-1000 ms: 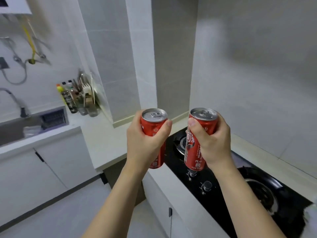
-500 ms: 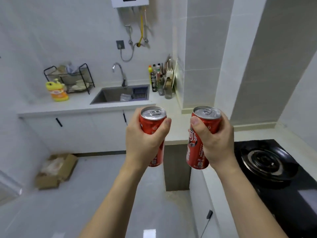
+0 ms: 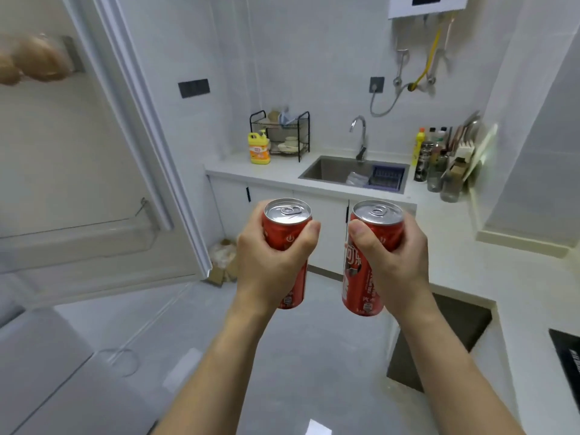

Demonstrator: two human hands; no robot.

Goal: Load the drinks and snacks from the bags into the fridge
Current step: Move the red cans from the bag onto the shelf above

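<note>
The open fridge door (image 3: 94, 171) is cut off at the left edge, and the brownish bundle on its upper shelf (image 3: 34, 62) is too blurred to name. The lower door bin (image 3: 94, 240) is clear plastic. In front of the person, over the pale glossy floor (image 3: 298, 365), the left hand (image 3: 270, 265) wraps its fingers round one red can (image 3: 287, 227) and the right hand (image 3: 395, 262) clenches a second red can (image 3: 365, 277); both stand upright, close together without touching, with sealed silvery tops, their labels partly hidden by the grip. Behind them a white counter (image 3: 276, 174) carries a steel sink (image 3: 332, 171), a yellow detergent bottle (image 3: 259, 148) and a black wire rack (image 3: 282, 133). The walls are grey-white tile.
</note>
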